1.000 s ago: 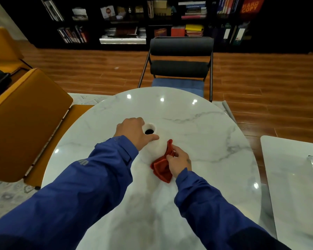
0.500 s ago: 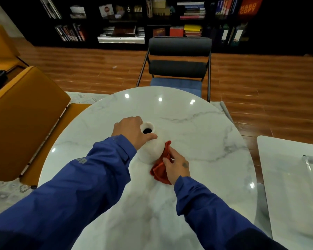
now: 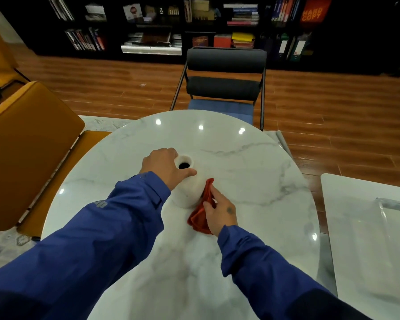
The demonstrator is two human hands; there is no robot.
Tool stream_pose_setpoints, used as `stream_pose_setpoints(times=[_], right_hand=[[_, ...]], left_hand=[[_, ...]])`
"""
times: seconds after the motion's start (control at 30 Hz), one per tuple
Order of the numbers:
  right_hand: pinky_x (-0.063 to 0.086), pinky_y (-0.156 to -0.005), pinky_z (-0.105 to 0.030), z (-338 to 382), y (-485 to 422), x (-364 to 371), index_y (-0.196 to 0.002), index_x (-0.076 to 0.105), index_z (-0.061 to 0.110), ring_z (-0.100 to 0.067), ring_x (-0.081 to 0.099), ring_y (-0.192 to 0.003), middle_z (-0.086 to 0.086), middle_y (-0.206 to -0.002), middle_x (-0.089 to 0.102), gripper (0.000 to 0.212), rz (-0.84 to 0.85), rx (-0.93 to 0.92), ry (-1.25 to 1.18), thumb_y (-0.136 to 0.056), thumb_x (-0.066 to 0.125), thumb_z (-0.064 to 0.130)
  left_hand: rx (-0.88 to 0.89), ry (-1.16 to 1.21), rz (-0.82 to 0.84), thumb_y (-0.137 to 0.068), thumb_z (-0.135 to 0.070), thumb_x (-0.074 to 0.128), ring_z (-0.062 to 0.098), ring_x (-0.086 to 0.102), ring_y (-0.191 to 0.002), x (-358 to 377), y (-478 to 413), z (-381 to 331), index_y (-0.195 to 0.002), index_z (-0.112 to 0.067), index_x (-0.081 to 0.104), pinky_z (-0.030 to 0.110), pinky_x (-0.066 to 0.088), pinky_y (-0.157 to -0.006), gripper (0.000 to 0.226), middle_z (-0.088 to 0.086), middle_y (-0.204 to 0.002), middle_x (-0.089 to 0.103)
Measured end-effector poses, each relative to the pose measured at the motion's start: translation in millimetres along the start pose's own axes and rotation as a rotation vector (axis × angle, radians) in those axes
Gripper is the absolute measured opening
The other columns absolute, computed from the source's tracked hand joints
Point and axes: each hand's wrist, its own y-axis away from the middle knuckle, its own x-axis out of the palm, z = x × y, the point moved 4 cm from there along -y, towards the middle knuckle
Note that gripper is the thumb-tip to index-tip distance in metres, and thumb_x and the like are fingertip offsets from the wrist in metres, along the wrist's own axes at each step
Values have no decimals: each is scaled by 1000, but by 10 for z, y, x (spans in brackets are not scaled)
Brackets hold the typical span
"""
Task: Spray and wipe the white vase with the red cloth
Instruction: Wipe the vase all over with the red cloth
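1. The small white ceramic vase stands upright near the middle of the round white marble table. It has a narrow neck, a dark round mouth facing up at me, and a wider rounded body that blends into the pale tabletop.
2. My left hand grips the vase at the neck, fingers curled round the far side and thumb lying across the near side just below the mouth.
3. My right hand presses the folded red cloth against the right side of the vase's body; my forefinger is stretched out along the cloth, the others bunch the rest of it, and its lower folds trail onto the table.
4. Both my arms wear blue jacket sleeves, and my left wrist hides the vase's left shoulder.
5. Beyond the table stands a black padded chair with a blue seat; an orange chair sits at the left.
6. A second white surface lies to the right, apart from the table.
7. Dark bookshelves line the far wall above the wooden floor.
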Motion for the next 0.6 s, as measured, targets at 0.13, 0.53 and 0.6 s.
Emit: stream_pose_setpoints(times=[0.13, 0.53, 0.6], right_hand=[[39, -77, 3, 302, -228, -170, -142, 48, 34, -14, 53, -111, 6, -131, 55, 50, 42, -3, -53, -100, 43, 9], [61, -58, -29, 449, -106, -283, -115, 72, 29, -1, 61, -95, 15, -119, 58, 46, 7, -142, -203, -94, 46, -2], [59, -54, -25, 555, -193, -274, -116, 70, 33, -5, 61, -86, 18, -111, 58, 47, 35, -109, -177, -96, 43, 0]], left_hand=[[-6, 21, 4, -66, -68, 67, 23, 55, -75, 16, -6, 6, -92, -15, 60, 31, 45, -66, 59, 3, -86, 64], [20, 46, 4, -66, -66, 68, 24, 59, -74, -4, 0, -4, -86, -14, 58, 34, 49, -68, 57, 3, -81, 63], [17, 44, 15, -67, -65, 68, 24, 58, -78, -16, 11, -15, -92, -14, 59, 34, 49, -71, 58, 3, -86, 63]])
